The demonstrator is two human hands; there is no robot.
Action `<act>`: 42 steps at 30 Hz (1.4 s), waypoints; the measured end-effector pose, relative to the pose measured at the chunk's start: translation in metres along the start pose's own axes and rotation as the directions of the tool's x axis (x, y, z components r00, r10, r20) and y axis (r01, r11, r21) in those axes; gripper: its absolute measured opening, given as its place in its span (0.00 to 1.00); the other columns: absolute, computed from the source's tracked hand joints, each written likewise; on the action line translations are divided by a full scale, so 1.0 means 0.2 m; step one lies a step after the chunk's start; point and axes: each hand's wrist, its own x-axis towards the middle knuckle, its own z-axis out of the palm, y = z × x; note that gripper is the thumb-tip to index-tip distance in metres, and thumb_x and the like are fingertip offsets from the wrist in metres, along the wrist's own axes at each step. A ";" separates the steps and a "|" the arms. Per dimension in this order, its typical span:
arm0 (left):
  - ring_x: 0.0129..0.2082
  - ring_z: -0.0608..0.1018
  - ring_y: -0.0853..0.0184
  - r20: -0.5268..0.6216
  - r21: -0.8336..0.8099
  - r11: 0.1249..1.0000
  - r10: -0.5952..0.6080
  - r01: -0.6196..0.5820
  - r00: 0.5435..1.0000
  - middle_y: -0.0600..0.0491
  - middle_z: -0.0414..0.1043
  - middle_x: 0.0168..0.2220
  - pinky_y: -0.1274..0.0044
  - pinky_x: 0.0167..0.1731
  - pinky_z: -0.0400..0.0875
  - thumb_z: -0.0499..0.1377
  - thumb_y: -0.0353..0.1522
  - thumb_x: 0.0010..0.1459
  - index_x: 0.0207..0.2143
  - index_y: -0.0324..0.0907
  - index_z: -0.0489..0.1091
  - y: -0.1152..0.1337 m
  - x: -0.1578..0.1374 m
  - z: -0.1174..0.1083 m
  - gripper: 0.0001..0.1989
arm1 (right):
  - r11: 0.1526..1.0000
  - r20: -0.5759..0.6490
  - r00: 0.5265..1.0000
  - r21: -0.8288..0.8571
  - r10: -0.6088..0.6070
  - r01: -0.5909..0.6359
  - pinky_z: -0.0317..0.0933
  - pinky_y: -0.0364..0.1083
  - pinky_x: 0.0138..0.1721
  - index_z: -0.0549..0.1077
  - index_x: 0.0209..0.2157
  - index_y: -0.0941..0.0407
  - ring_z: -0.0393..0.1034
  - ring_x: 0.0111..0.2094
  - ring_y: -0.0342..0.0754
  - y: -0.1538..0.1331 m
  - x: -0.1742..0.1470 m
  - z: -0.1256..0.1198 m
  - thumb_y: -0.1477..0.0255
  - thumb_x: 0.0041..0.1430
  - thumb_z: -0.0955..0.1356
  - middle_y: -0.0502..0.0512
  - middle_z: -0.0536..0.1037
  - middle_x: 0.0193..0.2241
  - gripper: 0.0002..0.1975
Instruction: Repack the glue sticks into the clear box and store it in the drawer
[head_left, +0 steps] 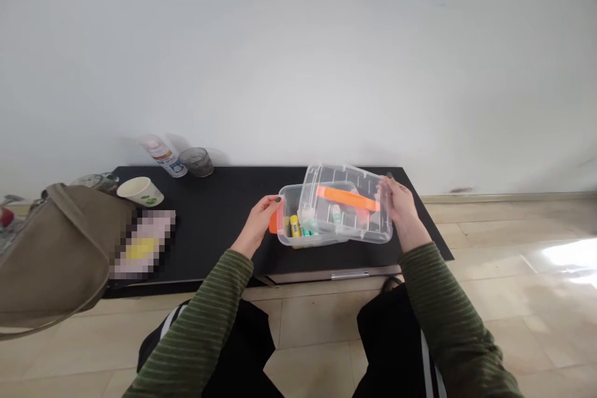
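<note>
A clear plastic box with an orange side latch stands on the black cabinet. Inside it lie a yellow tube and several green and white items, partly seen through plastic. My left hand grips the box's left end by the latch, fingers closed on the rim. My right hand pinches the right edge of the transparent lid, which has an orange handle. Tilted and shifted to the right, the lid covers much of the box and leaves its left part uncovered.
The low black cabinet runs along a white wall. To the left are a paper cup, a dark glass, a spray can, a blurred-out packet and a brown bag. A drawer handle shows at the front.
</note>
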 end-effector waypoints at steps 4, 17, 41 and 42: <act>0.33 0.77 0.65 0.011 -0.001 1.000 0.000 0.000 1.000 0.51 0.77 0.36 0.75 0.32 0.69 0.65 0.47 0.48 0.40 0.41 0.73 0.01 0.02 0.02 0.22 | 0.988 0.090 0.995 -0.149 0.049 -0.035 0.73 0.44 0.29 0.78 0.32 0.59 0.75 0.25 0.45 0.07 -0.02 0.14 0.64 0.50 0.77 0.54 0.79 0.25 0.14; 0.37 0.78 0.62 -0.016 0.101 0.995 0.011 -0.009 1.000 0.50 0.76 0.39 0.74 0.36 0.70 0.64 0.50 0.51 0.42 0.41 0.72 0.03 -0.01 0.06 0.25 | 0.809 0.203 0.970 -0.544 -0.131 0.223 0.66 0.44 0.34 0.83 0.35 0.59 0.75 0.35 0.49 0.12 -0.02 0.25 0.47 0.51 0.72 0.59 0.83 0.35 0.27; 0.29 0.73 0.69 -0.033 0.038 0.999 -0.011 0.012 0.999 0.54 0.71 0.34 0.77 0.31 0.68 0.66 0.44 0.49 0.39 0.41 0.69 0.02 0.01 0.08 0.21 | 0.663 0.211 0.954 -0.687 -0.211 0.298 0.66 0.49 0.42 0.80 0.44 0.57 0.75 0.40 0.52 0.21 0.04 0.20 0.55 0.55 0.70 0.61 0.82 0.43 0.23; 0.29 0.73 0.70 -0.031 0.024 1.000 -0.011 0.012 0.999 0.54 0.72 0.34 0.77 0.31 0.68 0.66 0.44 0.49 0.39 0.41 0.69 0.02 0.01 0.08 0.21 | 0.664 0.207 0.961 -0.694 -0.185 0.277 0.66 0.48 0.40 0.80 0.41 0.57 0.74 0.38 0.52 0.21 0.05 0.20 0.53 0.55 0.70 0.60 0.82 0.40 0.23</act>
